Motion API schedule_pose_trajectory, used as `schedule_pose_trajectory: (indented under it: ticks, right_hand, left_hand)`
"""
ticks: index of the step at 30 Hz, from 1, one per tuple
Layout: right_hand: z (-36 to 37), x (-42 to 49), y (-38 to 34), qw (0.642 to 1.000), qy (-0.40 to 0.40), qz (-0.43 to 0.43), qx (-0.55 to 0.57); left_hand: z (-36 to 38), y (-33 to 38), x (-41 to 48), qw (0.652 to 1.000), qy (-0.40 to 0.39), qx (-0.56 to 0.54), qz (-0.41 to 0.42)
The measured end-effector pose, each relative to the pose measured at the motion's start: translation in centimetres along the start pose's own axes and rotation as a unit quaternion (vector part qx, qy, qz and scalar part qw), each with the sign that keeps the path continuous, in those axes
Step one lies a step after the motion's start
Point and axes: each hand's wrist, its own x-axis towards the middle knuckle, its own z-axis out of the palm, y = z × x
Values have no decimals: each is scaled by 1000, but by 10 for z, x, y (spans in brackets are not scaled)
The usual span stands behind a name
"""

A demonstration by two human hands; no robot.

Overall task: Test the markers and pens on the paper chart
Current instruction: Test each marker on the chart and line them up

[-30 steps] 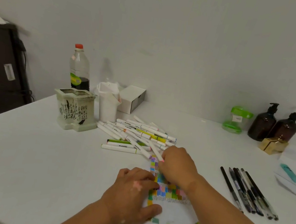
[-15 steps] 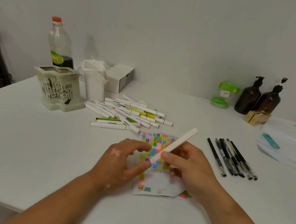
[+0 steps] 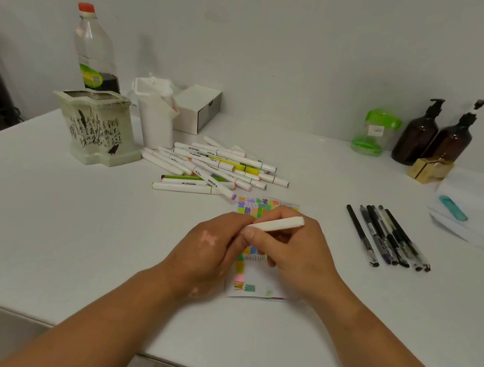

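Note:
A small paper chart [image 3: 255,275] covered in coloured swatches lies on the white table [image 3: 69,236], partly hidden under both hands. My right hand [image 3: 296,254] grips a white marker [image 3: 283,223] that slants up to the right above the chart. My left hand [image 3: 212,248] meets it from the left, its fingers closed on the marker's near end. A loose heap of white markers [image 3: 221,166] lies beyond the chart. Several black pens [image 3: 386,236] lie in a row to the right.
At the back left stand a ceramic pot [image 3: 95,127], a white holder [image 3: 153,116], a white box [image 3: 198,107] and a plastic bottle [image 3: 95,51]. A green container [image 3: 373,134] and two brown pump bottles [image 3: 436,134] stand at the back right. White packages [image 3: 481,213] lie right.
My right hand picked a white marker from beside the heap and lifted it over the chart. My left hand left the paper and came up to take the marker's near end.

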Motion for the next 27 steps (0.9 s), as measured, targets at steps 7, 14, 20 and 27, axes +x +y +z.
schedule_pose_trajectory:
  ticks: [7,14,20,27]
  right_hand:
    - [1,-3,2,1000,-16,4,2]
    - [-3,-5,-4,998,37,5,40]
    - [-16,-10,-3,988,11,115,99]
    - [-5,-15,15,992,27,117,-50]
  left_hand:
    - [-1,-3,0,998,12,60,17]
    - [-6,-8,0,999,-3,47,-19]
    - [-12,-28,-3,985,-122,112,-55]
    - [-9,-30,-3,978,-145,137,-53]
